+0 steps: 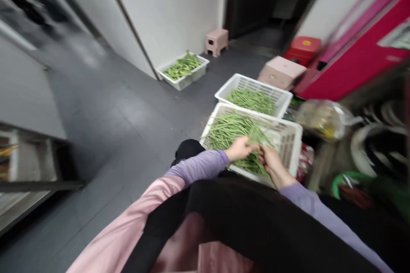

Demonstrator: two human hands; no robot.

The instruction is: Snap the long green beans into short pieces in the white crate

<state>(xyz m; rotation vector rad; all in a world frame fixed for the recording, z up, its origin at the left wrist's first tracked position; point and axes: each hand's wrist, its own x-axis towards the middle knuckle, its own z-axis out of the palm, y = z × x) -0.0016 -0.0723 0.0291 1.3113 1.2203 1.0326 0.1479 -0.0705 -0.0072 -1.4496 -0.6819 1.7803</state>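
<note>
Over a white slotted plastic basket of long green beans, my two hands meet close together, fingertips almost touching. My left hand is closed in a pinch on a green bean. On the right side, my right hand is closed too, its fingers curled around the same green bean. Motion blur hides the exact grip and how many beans are between the fingers. Just behind stands a second white basket, with more green beans lying in it.
A white basket of greens stands by the wall. Pink stools, a larger pink stool and a red stool stand farther back. To the right lie a clear plastic bag and a green-rimmed container. A person's legs show far left.
</note>
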